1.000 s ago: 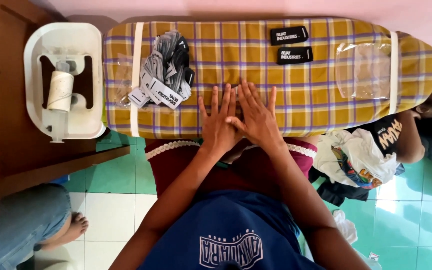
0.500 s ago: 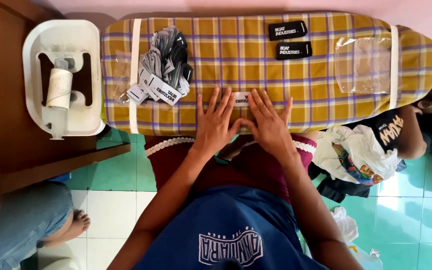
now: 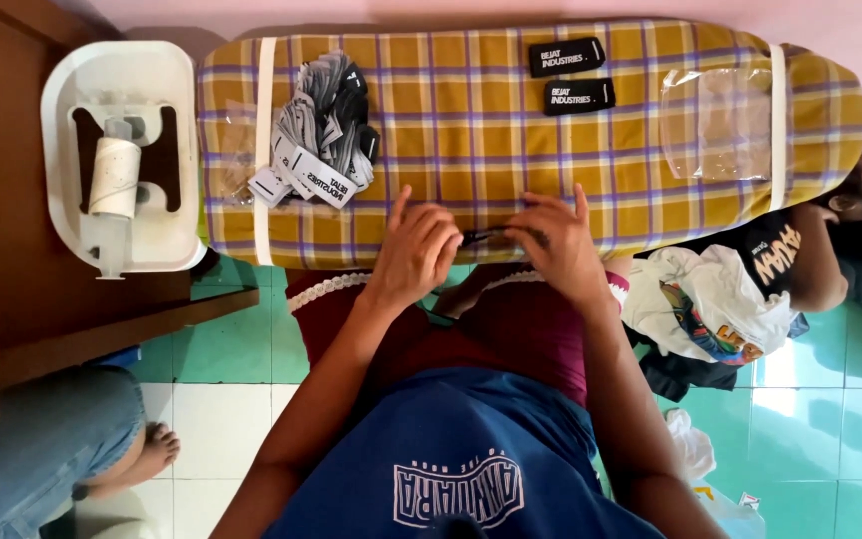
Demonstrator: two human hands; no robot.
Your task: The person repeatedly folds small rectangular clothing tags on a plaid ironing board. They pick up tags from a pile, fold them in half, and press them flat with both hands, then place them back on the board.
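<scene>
Two done: two flat black labels [image 3: 566, 57] [image 3: 578, 96] are laid side by side at the far edge of the board [image 3: 471, 130], apart from the rest; these are judged to be finished pieces.
In hand: one small dark label [image 3: 489, 237] is held between both hands at the near edge of the board, just in front of the body.
Left hand [image 3: 416, 255]: fingers are curled and pinched on the left end of the dark label.
Right hand [image 3: 556, 245]: fingertips are closed on the right end of the same label, with the little finger raised.
Left to do: a loose pile [image 3: 323, 130] of black, grey and white labels is heaped near the left end of the board; most of the work is judged to remain.
Bags: a clear plastic bag [image 3: 715, 120] lies flat toward the right end of the board, and another [image 3: 231, 145] is partly tucked beside the pile; whether either is filled cannot be told.
Surface: an ironing board is used, covered in yellow cloth checked with purple and white, with a white strap [image 3: 264, 150] across each end.
Stand: a white plastic tray [image 3: 122, 150] with a roll [image 3: 114, 177] in it is set on a brown wooden worktop [image 3: 12, 309] at the left.
Room: green and white floor tiles [image 3: 221, 389] are seen below, and a pink wall runs behind the board.
Others: a person in jeans [image 3: 42, 449] with a bare foot is seen lower left; another person lies at the right beside crumpled clothes [image 3: 710, 309].
</scene>
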